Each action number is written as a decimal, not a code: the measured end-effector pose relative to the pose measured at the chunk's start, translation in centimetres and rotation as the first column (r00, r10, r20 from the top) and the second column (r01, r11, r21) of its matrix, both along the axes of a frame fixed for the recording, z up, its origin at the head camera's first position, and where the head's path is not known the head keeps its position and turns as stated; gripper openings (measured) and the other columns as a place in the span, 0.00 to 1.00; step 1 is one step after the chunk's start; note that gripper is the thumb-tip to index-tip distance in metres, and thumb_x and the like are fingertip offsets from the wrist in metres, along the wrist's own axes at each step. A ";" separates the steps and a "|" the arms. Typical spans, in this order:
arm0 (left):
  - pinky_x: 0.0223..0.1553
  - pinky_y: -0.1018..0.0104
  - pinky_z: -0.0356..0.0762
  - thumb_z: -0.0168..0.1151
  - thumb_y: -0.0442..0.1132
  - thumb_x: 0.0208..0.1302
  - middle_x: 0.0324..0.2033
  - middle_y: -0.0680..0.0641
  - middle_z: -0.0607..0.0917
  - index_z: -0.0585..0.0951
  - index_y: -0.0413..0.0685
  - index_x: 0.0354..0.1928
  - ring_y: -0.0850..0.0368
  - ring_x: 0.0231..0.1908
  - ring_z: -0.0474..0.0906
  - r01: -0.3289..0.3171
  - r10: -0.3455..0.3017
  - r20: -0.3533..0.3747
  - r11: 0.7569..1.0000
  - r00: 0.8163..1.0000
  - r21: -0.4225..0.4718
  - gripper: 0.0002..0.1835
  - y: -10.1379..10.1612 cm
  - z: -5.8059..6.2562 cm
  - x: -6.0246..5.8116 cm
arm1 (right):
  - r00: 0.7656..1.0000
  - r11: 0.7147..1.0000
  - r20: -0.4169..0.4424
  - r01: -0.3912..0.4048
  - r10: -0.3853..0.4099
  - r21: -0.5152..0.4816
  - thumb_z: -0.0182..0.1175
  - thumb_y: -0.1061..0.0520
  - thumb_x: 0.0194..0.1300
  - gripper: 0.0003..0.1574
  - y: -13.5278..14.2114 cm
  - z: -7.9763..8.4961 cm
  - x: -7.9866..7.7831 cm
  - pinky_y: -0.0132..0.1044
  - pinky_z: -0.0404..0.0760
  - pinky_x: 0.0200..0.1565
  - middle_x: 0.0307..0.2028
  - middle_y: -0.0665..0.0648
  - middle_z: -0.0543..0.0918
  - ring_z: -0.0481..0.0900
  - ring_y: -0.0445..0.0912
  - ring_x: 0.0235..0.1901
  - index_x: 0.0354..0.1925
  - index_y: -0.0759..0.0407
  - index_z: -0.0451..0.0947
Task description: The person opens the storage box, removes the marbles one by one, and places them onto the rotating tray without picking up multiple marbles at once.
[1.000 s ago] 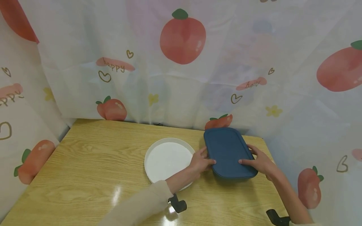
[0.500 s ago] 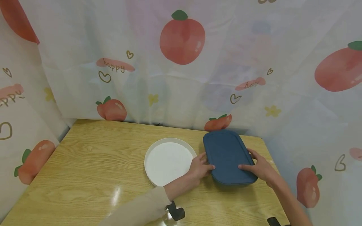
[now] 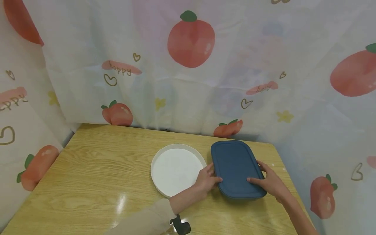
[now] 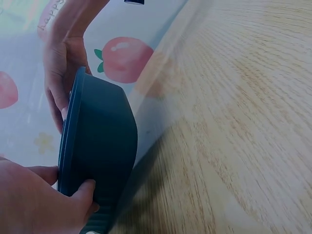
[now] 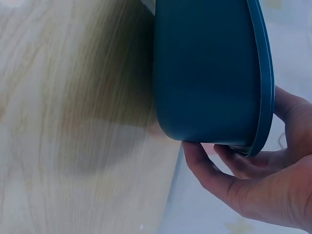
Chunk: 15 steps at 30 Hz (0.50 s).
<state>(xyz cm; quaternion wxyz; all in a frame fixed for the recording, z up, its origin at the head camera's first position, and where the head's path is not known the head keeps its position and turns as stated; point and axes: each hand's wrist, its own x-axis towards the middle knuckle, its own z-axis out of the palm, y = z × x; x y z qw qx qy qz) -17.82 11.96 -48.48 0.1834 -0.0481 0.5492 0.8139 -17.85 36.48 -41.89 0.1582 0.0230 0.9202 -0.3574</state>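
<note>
A dark blue, lidded food container (image 3: 236, 169) with rounded corners is held between both hands on the right side of the table, lid facing up. My left hand (image 3: 205, 179) grips its left edge, thumb on the lid and fingers against the side wall, as the left wrist view shows with the container's side (image 4: 105, 136). On the opposite edge, my right hand (image 3: 271, 181) holds it with the thumb on the lid; in the right wrist view the fingers (image 5: 202, 168) are under the rim and at the wall. Whether its base touches the table cannot be told.
A round white tray (image 3: 173, 169) with a low rim lies just left of the container, partly behind my left hand. The wooden table (image 3: 97, 169) extends far to the left. A fruit-printed curtain (image 3: 188, 88) hangs behind the table and along its sides.
Both hands have brought the container toward me and, it appears, lower. Their grip on its two sides looks the same. The white tray has stayed in place.
</note>
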 end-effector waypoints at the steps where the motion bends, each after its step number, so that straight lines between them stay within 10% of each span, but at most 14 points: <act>1: 0.47 0.56 0.83 0.61 0.16 0.57 0.64 0.33 0.73 0.57 0.33 0.75 0.41 0.51 0.83 0.007 -0.007 -0.003 1.000 1.000 -0.007 0.43 0.0 0.0 0.1 | 1.000 1.000 0.002 0.003 -0.003 -0.005 0.69 0.44 0.64 0.67 0.0 -0.1 0.1 0.56 0.81 0.48 0.69 0.80 0.53 0.66 0.75 0.61 0.77 0.69 0.37; 15: 0.55 0.57 0.79 0.58 0.15 0.56 0.67 0.35 0.71 0.57 0.37 0.76 0.42 0.61 0.74 0.031 -0.033 -0.021 0.996 0.999 -0.088 0.44 -0.3 -0.2 0.6 | 0.998 0.998 0.036 0.049 -0.048 -0.026 0.70 0.44 0.63 0.68 -0.1 -1.8 0.3 0.60 0.78 0.53 0.70 0.80 0.50 0.59 0.76 0.64 0.78 0.67 0.35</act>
